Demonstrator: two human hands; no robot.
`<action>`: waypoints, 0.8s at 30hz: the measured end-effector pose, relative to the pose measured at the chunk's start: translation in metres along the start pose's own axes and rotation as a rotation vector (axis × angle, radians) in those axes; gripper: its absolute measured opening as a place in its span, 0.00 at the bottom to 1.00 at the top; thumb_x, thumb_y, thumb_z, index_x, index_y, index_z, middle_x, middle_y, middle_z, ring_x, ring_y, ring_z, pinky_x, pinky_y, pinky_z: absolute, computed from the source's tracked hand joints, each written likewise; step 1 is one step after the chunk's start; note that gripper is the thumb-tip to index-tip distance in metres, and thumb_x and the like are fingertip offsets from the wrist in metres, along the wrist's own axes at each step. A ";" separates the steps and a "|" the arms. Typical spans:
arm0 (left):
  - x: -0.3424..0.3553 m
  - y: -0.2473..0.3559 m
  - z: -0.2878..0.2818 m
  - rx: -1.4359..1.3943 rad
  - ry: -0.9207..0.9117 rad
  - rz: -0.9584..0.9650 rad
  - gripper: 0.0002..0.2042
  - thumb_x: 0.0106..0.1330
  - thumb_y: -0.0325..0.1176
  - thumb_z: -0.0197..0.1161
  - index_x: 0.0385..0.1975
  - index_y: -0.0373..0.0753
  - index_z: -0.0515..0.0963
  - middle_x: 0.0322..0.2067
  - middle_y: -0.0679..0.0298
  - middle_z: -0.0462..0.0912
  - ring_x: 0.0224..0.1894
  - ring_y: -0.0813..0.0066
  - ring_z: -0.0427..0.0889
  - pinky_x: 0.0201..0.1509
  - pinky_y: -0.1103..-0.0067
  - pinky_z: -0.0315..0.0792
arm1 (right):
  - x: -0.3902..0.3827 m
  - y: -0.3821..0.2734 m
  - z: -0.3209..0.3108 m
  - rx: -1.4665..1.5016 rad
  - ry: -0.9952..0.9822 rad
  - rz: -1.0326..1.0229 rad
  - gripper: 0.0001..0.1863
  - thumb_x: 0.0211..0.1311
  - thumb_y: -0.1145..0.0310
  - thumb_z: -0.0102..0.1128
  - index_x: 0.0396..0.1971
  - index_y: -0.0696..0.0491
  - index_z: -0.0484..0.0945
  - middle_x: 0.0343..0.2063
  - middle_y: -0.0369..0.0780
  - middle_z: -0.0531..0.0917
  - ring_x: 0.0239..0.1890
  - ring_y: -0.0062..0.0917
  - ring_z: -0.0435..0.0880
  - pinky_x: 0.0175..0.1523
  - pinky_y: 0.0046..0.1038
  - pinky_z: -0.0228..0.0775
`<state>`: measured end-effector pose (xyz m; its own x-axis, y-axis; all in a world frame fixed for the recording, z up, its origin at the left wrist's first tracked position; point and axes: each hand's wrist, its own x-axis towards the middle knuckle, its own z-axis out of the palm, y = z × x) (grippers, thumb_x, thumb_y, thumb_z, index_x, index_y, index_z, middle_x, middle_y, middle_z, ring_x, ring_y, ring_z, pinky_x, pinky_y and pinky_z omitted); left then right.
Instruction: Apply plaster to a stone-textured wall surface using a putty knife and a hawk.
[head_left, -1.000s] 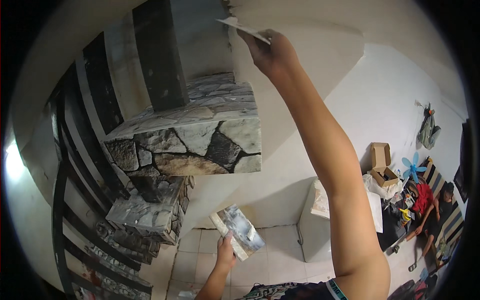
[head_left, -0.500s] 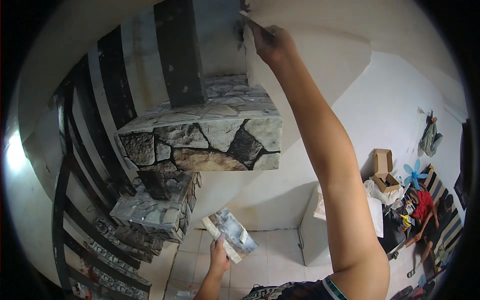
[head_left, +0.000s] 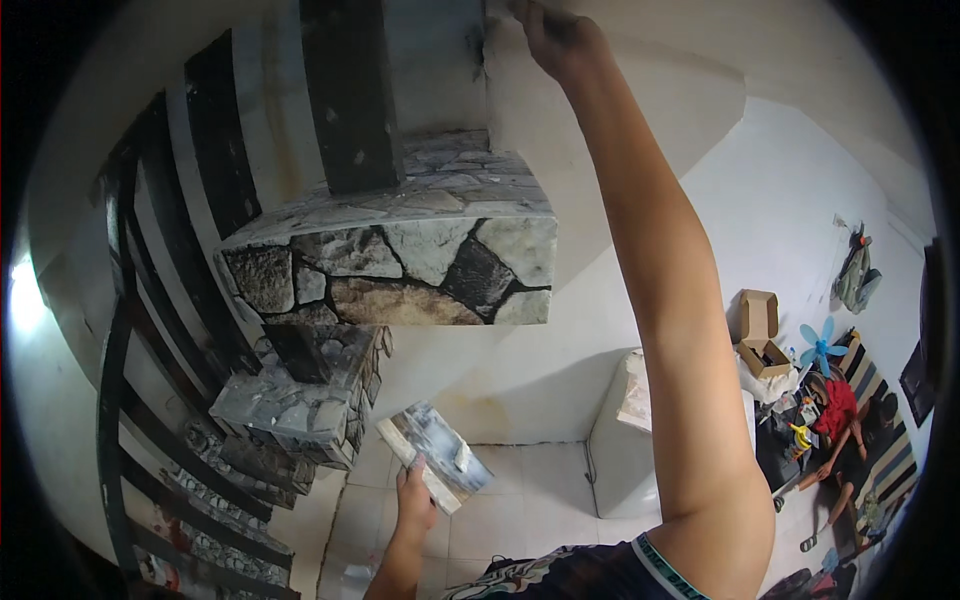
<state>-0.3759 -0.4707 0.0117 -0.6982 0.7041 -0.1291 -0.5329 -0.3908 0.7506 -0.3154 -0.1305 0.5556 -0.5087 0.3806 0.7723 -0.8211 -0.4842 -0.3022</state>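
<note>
My left hand grips the lower edge of a flat rectangular board, with its thumb on the top face. The board has a cloudy blue-grey face with a pale strip, and a small white dab of paste sits on it. High up, my right hand is closed round a dark-handled putty knife at the pale wall. The blade is mostly cut off by the top of the picture. Just left of that hand, the wall's corner edge shows dark, rough patches.
Stone-patterned stair steps jut out on the left, with black railing bars beside them. A white cabinet-like block stands on the tiled floor. At right are an open cardboard box, a blue fan and another person.
My right hand has moved up and slightly right, taking the putty knife's blade mostly out of the picture. The board in my left hand appears slightly higher and farther left; the whole view has shifted a little.
</note>
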 end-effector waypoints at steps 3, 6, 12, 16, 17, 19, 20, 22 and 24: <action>0.001 -0.002 -0.004 0.007 -0.029 0.025 0.22 0.68 0.36 0.54 0.57 0.30 0.64 0.51 0.57 0.73 0.52 0.66 0.74 0.54 0.71 0.70 | -0.002 -0.015 -0.007 -0.144 -0.103 -0.075 0.16 0.66 0.81 0.38 0.50 0.72 0.68 0.48 0.52 0.77 0.49 0.34 0.78 0.51 0.23 0.79; 0.000 -0.005 -0.003 0.013 -0.057 0.029 0.21 0.68 0.36 0.54 0.56 0.30 0.64 0.50 0.57 0.73 0.51 0.66 0.74 0.54 0.71 0.70 | -0.023 -0.063 -0.009 -0.101 -0.197 0.011 0.17 0.66 0.81 0.38 0.51 0.71 0.68 0.49 0.52 0.76 0.49 0.34 0.78 0.50 0.22 0.79; -0.009 -0.001 -0.037 0.015 0.045 0.090 0.19 0.68 0.35 0.52 0.54 0.29 0.65 0.48 0.54 0.74 0.49 0.64 0.77 0.53 0.70 0.71 | -0.092 -0.041 -0.045 0.124 -0.002 0.080 0.16 0.67 0.77 0.34 0.45 0.77 0.65 0.44 0.56 0.74 0.51 0.41 0.75 0.51 0.28 0.80; -0.012 -0.006 -0.032 -0.007 0.032 0.061 0.19 0.68 0.35 0.53 0.54 0.29 0.65 0.48 0.55 0.74 0.48 0.65 0.76 0.52 0.71 0.71 | -0.074 0.008 -0.029 -0.024 0.283 0.047 0.18 0.66 0.76 0.42 0.54 0.64 0.67 0.52 0.45 0.76 0.41 0.24 0.78 0.46 0.15 0.74; -0.005 -0.020 -0.018 -0.013 -0.071 0.011 0.19 0.68 0.35 0.53 0.53 0.29 0.66 0.48 0.55 0.74 0.48 0.65 0.76 0.52 0.71 0.71 | -0.059 -0.027 -0.039 -0.469 0.104 -0.037 0.17 0.66 0.75 0.43 0.54 0.61 0.69 0.51 0.44 0.77 0.43 0.24 0.78 0.48 0.15 0.72; -0.006 -0.018 -0.020 -0.026 -0.038 0.023 0.19 0.68 0.36 0.53 0.54 0.30 0.66 0.48 0.56 0.74 0.48 0.65 0.76 0.52 0.71 0.71 | -0.049 0.003 -0.027 -1.685 0.034 -0.321 0.18 0.69 0.69 0.41 0.55 0.58 0.69 0.50 0.44 0.78 0.50 0.27 0.77 0.51 0.16 0.71; -0.006 -0.019 -0.019 -0.028 -0.037 0.013 0.19 0.68 0.36 0.53 0.54 0.30 0.66 0.48 0.56 0.74 0.48 0.66 0.76 0.52 0.72 0.71 | -0.044 0.006 -0.020 -1.685 0.028 -0.316 0.18 0.69 0.69 0.41 0.55 0.58 0.69 0.50 0.44 0.78 0.50 0.27 0.77 0.51 0.16 0.71; -0.008 -0.019 -0.016 -0.034 -0.026 0.019 0.20 0.68 0.36 0.53 0.54 0.30 0.66 0.48 0.57 0.74 0.48 0.66 0.76 0.52 0.72 0.71 | -0.037 0.012 -0.007 -0.956 0.005 -0.123 0.18 0.69 0.70 0.39 0.54 0.60 0.69 0.51 0.46 0.76 0.48 0.29 0.78 0.49 0.18 0.73; -0.009 -0.021 -0.011 -0.041 -0.026 0.013 0.20 0.68 0.37 0.53 0.54 0.30 0.66 0.48 0.57 0.74 0.49 0.66 0.75 0.52 0.72 0.71 | -0.028 0.010 -0.002 -0.239 -0.002 0.057 0.18 0.70 0.71 0.37 0.53 0.62 0.69 0.52 0.48 0.75 0.46 0.30 0.79 0.47 0.19 0.76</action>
<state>-0.3638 -0.4752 -0.0105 -0.6932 0.7135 -0.1023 -0.5430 -0.4236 0.7251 -0.3096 -0.1440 0.5296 -0.5554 0.3569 0.7512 -0.8293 -0.3048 -0.4683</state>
